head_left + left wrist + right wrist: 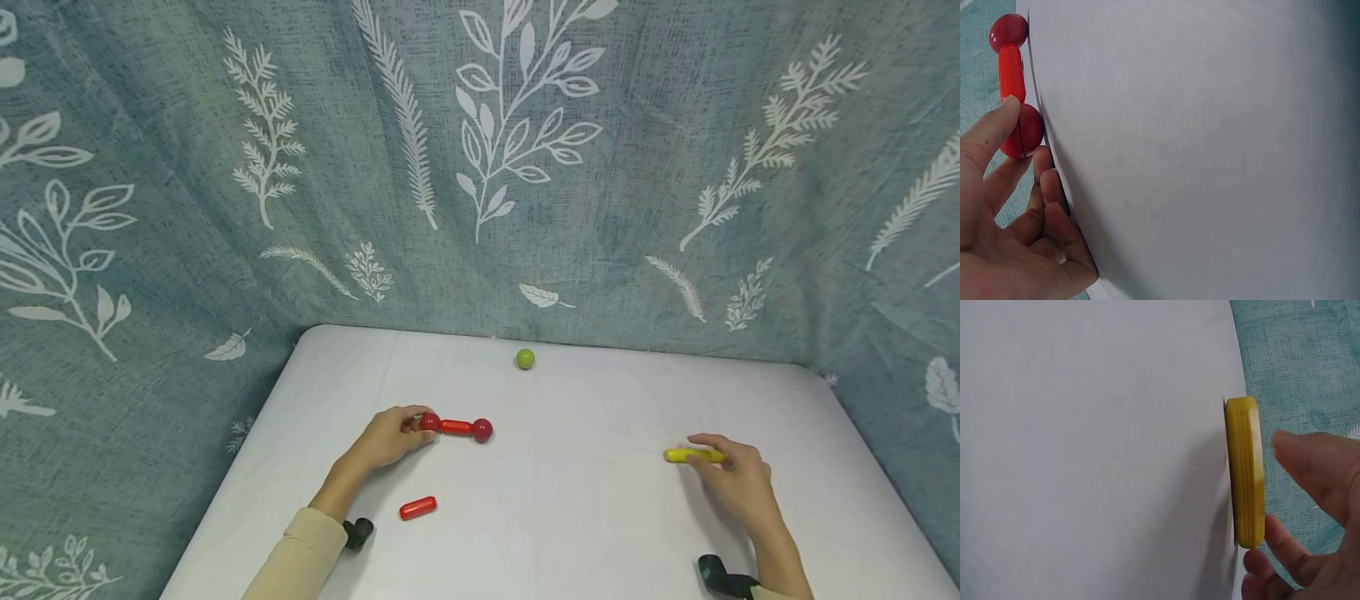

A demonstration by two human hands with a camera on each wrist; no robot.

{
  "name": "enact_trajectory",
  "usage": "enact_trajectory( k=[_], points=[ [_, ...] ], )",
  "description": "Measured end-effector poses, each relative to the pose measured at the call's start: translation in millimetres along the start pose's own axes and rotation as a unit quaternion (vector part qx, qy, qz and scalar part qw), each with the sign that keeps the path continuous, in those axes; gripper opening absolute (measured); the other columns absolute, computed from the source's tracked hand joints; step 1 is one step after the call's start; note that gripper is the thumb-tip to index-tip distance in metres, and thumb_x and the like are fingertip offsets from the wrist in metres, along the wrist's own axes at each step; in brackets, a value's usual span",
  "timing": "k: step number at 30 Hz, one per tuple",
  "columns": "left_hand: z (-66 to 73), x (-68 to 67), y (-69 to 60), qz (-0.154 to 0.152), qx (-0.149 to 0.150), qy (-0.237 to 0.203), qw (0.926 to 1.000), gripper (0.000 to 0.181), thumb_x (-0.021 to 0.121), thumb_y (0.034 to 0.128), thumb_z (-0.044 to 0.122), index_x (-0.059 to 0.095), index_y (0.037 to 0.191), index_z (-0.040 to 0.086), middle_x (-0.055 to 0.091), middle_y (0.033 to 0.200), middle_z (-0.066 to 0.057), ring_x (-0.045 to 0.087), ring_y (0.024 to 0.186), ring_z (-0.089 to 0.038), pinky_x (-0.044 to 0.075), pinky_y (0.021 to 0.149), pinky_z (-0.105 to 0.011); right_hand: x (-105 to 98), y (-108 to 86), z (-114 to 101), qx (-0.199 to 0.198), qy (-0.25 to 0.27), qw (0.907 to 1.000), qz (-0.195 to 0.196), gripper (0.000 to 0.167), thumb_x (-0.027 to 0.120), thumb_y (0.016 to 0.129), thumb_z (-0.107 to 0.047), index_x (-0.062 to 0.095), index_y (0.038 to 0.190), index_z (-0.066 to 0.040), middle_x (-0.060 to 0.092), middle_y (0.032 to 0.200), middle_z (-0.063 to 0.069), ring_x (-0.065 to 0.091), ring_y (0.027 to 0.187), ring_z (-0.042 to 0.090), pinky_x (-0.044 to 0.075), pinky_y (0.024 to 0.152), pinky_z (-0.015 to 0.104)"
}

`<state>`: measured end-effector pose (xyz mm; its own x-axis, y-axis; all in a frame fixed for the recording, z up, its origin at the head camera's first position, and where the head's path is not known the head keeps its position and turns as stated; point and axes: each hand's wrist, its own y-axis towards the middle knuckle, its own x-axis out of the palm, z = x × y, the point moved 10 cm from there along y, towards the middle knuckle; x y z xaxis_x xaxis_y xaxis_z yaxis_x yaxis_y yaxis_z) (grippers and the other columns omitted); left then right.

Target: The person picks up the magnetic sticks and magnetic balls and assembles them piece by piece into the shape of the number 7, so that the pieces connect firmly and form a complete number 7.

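Currently | red dumbbell (456, 427) is pinched at one end by left hand (386, 437) | yellow bar (1244, 472) is flanked by right hand (738, 479), thumb and fingers parted

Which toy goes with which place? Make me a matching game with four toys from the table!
Toys
1. Green ball
2. Yellow stick
3. Dumbbell
4. Loose red stick

Places
A. At the fingers of the right hand
B. Lowest of the four in the head view
C. Near the far edge of the table
D. One end held by the left hand

Right pairs: 1-C, 2-A, 3-D, 4-B
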<state>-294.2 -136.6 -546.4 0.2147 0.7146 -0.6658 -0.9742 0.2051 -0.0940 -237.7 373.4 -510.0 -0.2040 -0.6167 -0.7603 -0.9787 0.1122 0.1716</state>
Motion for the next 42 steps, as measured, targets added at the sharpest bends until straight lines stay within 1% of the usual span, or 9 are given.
enact_trajectory(
  k=[1, 3, 7, 13, 21, 27, 33, 39, 42],
  points=[
    [0.3, -0.1, -0.1, 0.0, 0.0, -0.001, 1.0, 0.041, 0.079, 0.0886, 0.024, 0.069, 0.127, 0.012, 0.06, 0.083, 0.002, 0.051, 0.071, -0.015, 0.043, 0.06, -0.031, 1, 0.6, 1, -0.005, -0.008, 1.0, 0.002, 0.028, 0.076, 0.088, -0.009, 0.071, 0.115, -0.001, 0.065, 0.114, 0.03, 0.059, 0.09, 0.051, 0.033, 0.082, 0.062],
    [1.0, -0.2, -0.2, -0.001, 0.0, -0.003, 1.0, 0.04, 0.079, 0.0885, 0.024, 0.069, 0.126, 0.013, 0.06, 0.083, 0.002, 0.052, 0.071, -0.015, 0.043, 0.06, -0.031, 4, 0.9, 3, -0.011, -0.02, 0.9997, 0.001, 0.028, 0.076, 0.087, -0.006, 0.071, 0.114, -0.001, 0.064, 0.118, 0.031, 0.055, 0.107, 0.053, 0.024, 0.085, 0.067],
    [1.8, -0.1, -0.3, -0.002, -0.001, -0.005, 1.0, 0.039, 0.079, 0.0885, 0.024, 0.07, 0.125, 0.013, 0.061, 0.083, 0.002, 0.052, 0.07, -0.015, 0.043, 0.06, -0.031, 7, 2.6, 8, -0.013, -0.037, 0.9992, 0.0, 0.027, 0.077, 0.086, -0.006, 0.073, 0.112, -0.001, 0.066, 0.114, 0.03, 0.057, 0.106, 0.053, 0.026, 0.082, 0.064],
    [1.3, -0.2, -0.4, -0.001, 0.0, 0.0, 1.0, 0.041, 0.078, 0.0887, 0.024, 0.069, 0.126, 0.012, 0.06, 0.083, 0.002, 0.051, 0.071, -0.015, 0.043, 0.06, -0.03, 9, 4.7, 11, -0.013, -0.043, 0.999, -0.004, 0.025, 0.076, 0.086, -0.006, 0.073, 0.111, -0.001, 0.066, 0.114, 0.029, 0.057, 0.105, 0.052, 0.026, 0.079, 0.059],
    [2.1, -0.2, -0.9, -0.002, 0.016, 0.004, 0.9999, 0.039, 0.078, 0.0894, 0.024, 0.069, 0.125, 0.01, 0.06, 0.084, 0.002, 0.051, 0.073, -0.015, 0.043, 0.061, -0.03, 10, 5.3, 10, -0.011, -0.061, 0.998, -0.007, 0.026, 0.077, 0.084, -0.005, 0.073, 0.11, 0.0, 0.066, 0.112, 0.031, 0.057, 0.103, 0.053, 0.027, 0.079, 0.061],
    [0.0, -0.1, 0.2, 0.0, 0.008, -0.003, 1.0, 0.037, 0.079, 0.0887, 0.023, 0.071, 0.123, 0.013, 0.06, 0.083, 0.003, 0.052, 0.073, -0.014, 0.044, 0.062, -0.03, 11, 5.0, 11, -0.002, -0.075, 0.997, -0.016, 0.028, 0.077, 0.083, -0.004, 0.072, 0.111, -0.001, 0.064, 0.114, 0.033, 0.055, 0.105, 0.054, 0.029, 0.079, 0.063],
    [-0.2, 0.4, 1.1, 0.0, 0.005, -0.007, 1.0, 0.036, 0.079, 0.0885, 0.023, 0.071, 0.122, 0.014, 0.06, 0.082, 0.003, 0.051, 0.072, -0.015, 0.043, 0.061, -0.031, 12, 5.2, 14, 0.012, -0.082, 0.9964, -0.019, 0.028, 0.077, 0.084, -0.007, 0.072, 0.112, -0.001, 0.063, 0.116, 0.033, 0.054, 0.106, 0.054, 0.03, 0.08, 0.063],
    [-0.1, 0.3, 0.8, -0.002, 0.003, -0.006, 1.0, 0.038, 0.079, 0.0885, 0.024, 0.07, 0.124, 0.013, 0.06, 0.082, 0.002, 0.051, 0.071, -0.015, 0.043, 0.06, -0.031, 11, 5.1, 14, 0.018, -0.081, 0.9964, -0.019, 0.029, 0.077, 0.085, -0.008, 0.072, 0.113, -0.002, 0.063, 0.117, 0.033, 0.053, 0.107, 0.054, 0.03, 0.08, 0.064],
    [0.1, 0.2, 1.0, -0.001, 0.001, -0.006, 1.0, 0.04, 0.079, 0.0885, 0.024, 0.069, 0.125, 0.012, 0.06, 0.082, 0.003, 0.052, 0.071, -0.014, 0.043, 0.06, -0.031, 12, 4.9, 12, 0.024, -0.076, 0.9966, -0.021, 0.03, 0.077, 0.085, -0.009, 0.071, 0.114, -0.002, 0.062, 0.119, 0.033, 0.052, 0.11, 0.055, 0.029, 0.082, 0.067]
  ],
)
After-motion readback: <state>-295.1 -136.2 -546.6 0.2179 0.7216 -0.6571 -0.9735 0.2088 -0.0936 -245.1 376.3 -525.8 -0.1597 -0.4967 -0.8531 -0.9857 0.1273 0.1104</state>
